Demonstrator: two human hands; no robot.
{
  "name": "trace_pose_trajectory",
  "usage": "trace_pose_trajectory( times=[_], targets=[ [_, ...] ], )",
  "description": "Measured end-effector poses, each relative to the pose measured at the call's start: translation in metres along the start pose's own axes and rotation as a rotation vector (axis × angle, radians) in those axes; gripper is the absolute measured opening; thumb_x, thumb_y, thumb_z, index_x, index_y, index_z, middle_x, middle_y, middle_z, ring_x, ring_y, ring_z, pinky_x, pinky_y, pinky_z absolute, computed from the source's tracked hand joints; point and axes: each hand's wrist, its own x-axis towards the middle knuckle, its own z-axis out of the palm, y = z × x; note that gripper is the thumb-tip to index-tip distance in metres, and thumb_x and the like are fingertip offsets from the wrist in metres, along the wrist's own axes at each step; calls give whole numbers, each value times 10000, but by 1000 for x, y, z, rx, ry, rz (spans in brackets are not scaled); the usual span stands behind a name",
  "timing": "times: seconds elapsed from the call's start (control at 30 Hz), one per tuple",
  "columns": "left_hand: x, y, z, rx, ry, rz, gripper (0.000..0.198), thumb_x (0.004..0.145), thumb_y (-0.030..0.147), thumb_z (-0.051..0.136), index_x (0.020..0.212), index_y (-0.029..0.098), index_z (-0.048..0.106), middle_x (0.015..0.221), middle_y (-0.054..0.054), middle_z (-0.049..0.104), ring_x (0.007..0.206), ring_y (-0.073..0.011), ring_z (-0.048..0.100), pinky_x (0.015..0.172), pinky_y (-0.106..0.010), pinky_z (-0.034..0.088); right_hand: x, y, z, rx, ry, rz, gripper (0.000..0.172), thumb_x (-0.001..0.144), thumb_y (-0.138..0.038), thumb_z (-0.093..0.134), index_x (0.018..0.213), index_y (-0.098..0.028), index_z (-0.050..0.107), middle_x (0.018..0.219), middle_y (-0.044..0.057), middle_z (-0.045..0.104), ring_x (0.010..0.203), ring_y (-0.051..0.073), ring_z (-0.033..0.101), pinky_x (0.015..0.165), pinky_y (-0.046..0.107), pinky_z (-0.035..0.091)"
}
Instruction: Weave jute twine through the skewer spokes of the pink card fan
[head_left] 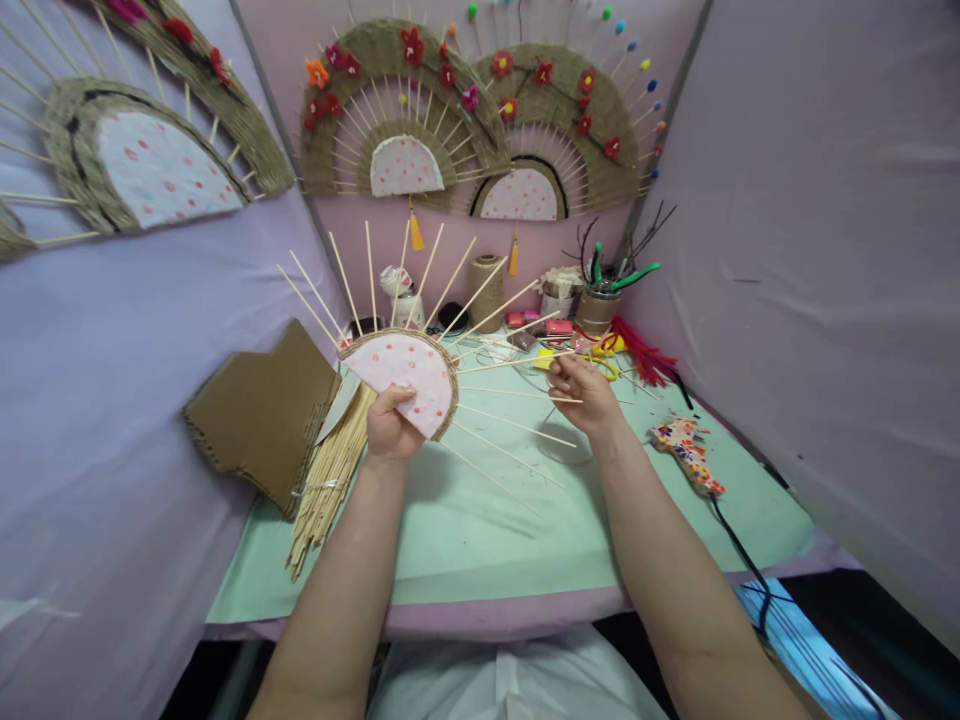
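My left hand [395, 425] grips a half-round piece [427, 375] by its straight lower edge, with the thumb lying over its front. The piece is covered in white cloth with pink dots and edged in twine. Thin wooden sticks [429, 275] fan out from its curved rim, raised above the table. At the right side of the fan, my right hand [581, 388] is closed with finger and thumb at the outer end of one stick [517, 362]. Whether it also holds anything smaller cannot be made out.
Left on the table lie cardboard sheets [259, 415] and a bundle of sticks [330, 480]. A flower-patterned glue gun [686, 452] with a black cord is at right. Behind stand a twine spool [486, 290] and a can of tools [598, 308]. Finished fans [405, 110] hang on the wall.
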Motion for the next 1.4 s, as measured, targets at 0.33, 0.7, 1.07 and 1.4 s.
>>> trace_pose_trajectory(
  times=[0.33,0.7,1.07,1.4],
  targets=[
    [2,-7,1,19,43,6,603,557,92,555,1151,195,588,1078,-55,683,1129,-278,561,973,-435,441,-4,-12,0,46,70,-274,227,727,-425,636,683,-217,555,564,-36,454,410,55,171,357,218,151],
    [1,2,3,-72,-35,65,574,620,154,508,1191,200,551,1153,-84,645,1130,-271,558,927,-470,465,-17,13,18,-792,-395,234,242,678,-396,658,686,-154,658,534,-38,474,480,64,355,442,207,247],
    [-3,-5,8,-92,-49,-8,538,677,225,488,1207,145,534,1133,-144,644,1079,-290,588,846,-451,503,-37,30,57,-853,-789,300,198,721,-319,569,700,-153,676,594,-36,569,560,80,446,528,193,316],
    [-2,-9,10,-41,-8,-2,534,702,276,460,1208,121,531,974,-134,694,958,-295,644,776,-428,523,-33,29,48,-875,-863,285,192,714,-295,561,713,-144,679,628,-22,599,580,88,467,547,195,334]
  ],
)
